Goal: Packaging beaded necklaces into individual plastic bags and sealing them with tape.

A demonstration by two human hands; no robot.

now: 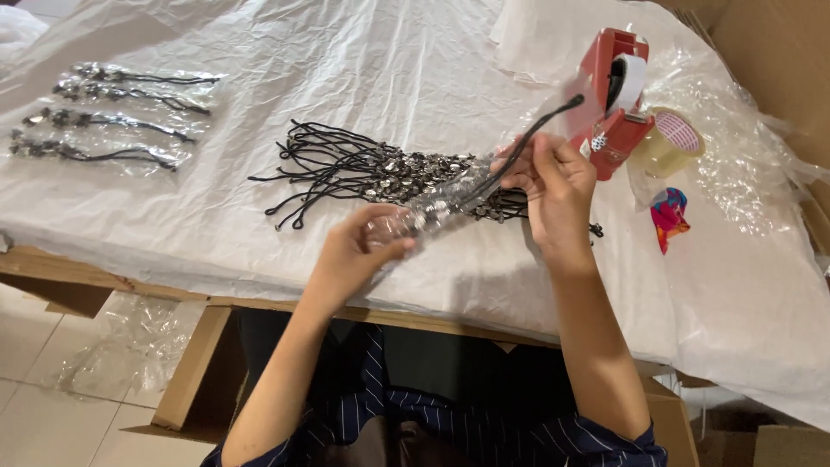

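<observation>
Near the surface's [259, 251] front edge, both hands' fingers closed on a clear sleeve [432, 210], left hand [359, 251] low, right hand [553, 186] perhaps pinching the black cord [536, 130].

4 clear packets [112, 117] — far left

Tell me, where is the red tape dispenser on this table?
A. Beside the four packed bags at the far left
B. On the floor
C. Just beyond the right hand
C: the red tape dispenser stands right behind the right hand, near a tape roll.
</observation>
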